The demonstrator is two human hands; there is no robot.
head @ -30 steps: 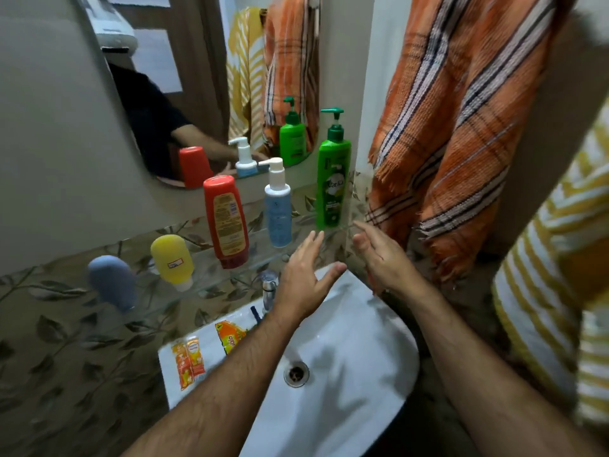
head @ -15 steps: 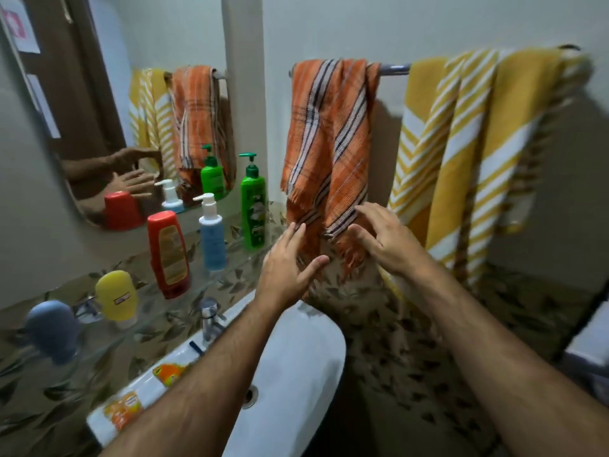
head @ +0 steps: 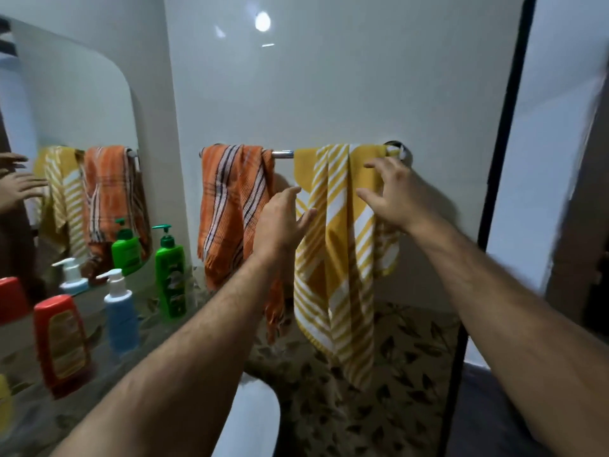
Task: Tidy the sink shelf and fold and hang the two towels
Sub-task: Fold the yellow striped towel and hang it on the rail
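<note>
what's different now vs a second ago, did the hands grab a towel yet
Both hands rose from over the sink to the rail. The left hand and right hand are now spread open at the yellow towel, gripping nothing yet; actual contact is hard to tell. The orange towel and yellow towel still hang bunched on the rail, and the shelf bottles have not moved.

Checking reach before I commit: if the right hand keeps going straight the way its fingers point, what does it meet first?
Most likely the yellow towel, near its top by the rail. The right hand is open; depth is unclear.
</note>
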